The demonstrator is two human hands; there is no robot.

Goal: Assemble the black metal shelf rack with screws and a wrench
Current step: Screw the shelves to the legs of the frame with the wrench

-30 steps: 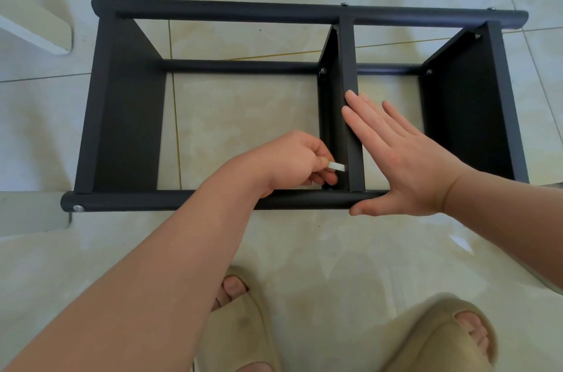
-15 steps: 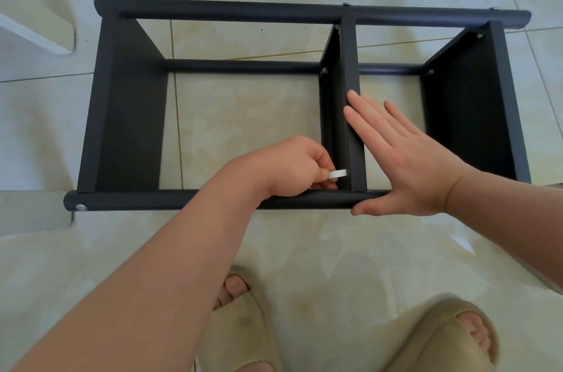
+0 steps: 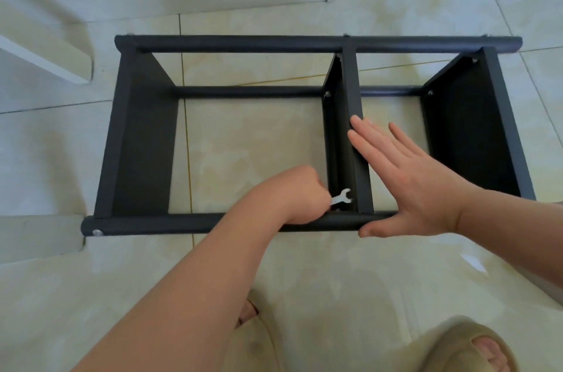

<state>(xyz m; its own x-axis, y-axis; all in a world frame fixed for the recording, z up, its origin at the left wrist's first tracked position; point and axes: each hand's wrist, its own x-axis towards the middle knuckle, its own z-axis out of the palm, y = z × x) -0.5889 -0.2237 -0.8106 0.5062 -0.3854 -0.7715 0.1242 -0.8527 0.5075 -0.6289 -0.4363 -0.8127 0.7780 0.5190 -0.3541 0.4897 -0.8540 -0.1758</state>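
Observation:
The black metal shelf rack lies on its side on the tiled floor, with three shelf panels between long round tubes. My left hand grips a small silver wrench, whose open jaw points up at the lower end of the middle shelf panel, just above the near tube. My right hand lies flat with straight fingers against the middle panel's edge, thumb on the near tube. Silver screw heads show on the far inner tube and at the near tube's left end.
The floor is glossy beige tile. A white furniture edge juts in at the left, close to the rack's left end. My feet in tan slippers stand just in front of the rack.
My left hand has turned and dropped slightly, so the wrench now shows its open jaw angled upward. The view has pulled back a little. My right hand stays pressed on the middle panel.

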